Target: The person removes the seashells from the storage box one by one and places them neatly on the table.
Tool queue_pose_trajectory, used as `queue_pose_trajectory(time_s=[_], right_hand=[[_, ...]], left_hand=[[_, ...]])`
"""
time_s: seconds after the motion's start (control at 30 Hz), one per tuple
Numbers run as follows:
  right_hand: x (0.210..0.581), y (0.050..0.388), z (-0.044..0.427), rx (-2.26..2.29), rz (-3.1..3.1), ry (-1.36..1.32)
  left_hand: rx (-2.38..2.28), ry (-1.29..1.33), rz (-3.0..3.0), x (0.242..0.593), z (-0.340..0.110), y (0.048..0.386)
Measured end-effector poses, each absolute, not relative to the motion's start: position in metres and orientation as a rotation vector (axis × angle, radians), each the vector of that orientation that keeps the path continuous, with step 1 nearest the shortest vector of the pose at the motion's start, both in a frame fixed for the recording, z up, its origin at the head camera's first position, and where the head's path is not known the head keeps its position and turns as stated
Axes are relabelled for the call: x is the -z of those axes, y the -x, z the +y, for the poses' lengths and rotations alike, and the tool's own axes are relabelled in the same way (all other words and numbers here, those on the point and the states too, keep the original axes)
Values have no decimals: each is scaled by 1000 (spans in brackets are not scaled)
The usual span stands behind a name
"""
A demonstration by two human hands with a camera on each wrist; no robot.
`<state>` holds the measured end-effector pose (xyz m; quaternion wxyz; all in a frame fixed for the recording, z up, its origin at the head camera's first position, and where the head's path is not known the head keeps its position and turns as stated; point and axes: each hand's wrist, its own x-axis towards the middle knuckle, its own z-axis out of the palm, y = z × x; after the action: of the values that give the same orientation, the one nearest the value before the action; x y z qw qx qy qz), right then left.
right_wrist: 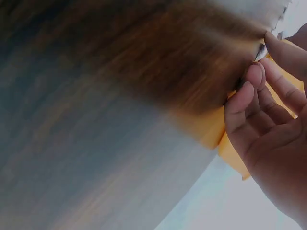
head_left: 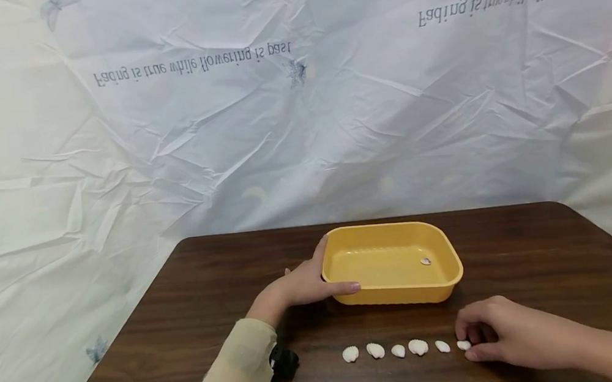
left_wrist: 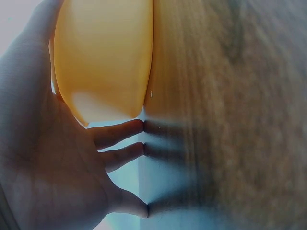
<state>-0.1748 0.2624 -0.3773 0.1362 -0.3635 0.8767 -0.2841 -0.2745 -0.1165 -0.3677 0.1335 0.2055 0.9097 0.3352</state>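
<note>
At the right end of a row of small white seashells, my right hand pinches a seashell between thumb and fingers, low at the tabletop. The other shells, such as the scallop-like seashell, lie to its left. Behind the row stands a yellow plastic basin. My left hand rests against its left side, thumb straight along the front and fingers extended. In the left wrist view, several fingers of the left hand reach down to the table beside the basin. A small shell lies inside the basin.
Everything stands on a dark brown wooden table with rounded far corners. A wrinkled white cloth with printed lettering hangs behind it and along the sides. A black device sits at the left wrist.
</note>
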Motion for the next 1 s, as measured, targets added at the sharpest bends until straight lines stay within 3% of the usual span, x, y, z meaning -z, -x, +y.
queue_pose_trajectory(time_s=[0.23, 0.5, 0.7, 1.0], right_hand=[[342, 177, 246, 725, 2673, 1158], [266, 228, 225, 596, 2837, 1015], [272, 268, 223, 419, 2841, 926], [305, 293, 228, 270, 2778, 910]], left_hand=[[-982, -610, 2625, 367, -116, 275], [-934, -561, 2647, 365, -117, 272], [-940, -557, 2641, 367, -120, 272], [-932, -558, 2661, 369, -116, 274]])
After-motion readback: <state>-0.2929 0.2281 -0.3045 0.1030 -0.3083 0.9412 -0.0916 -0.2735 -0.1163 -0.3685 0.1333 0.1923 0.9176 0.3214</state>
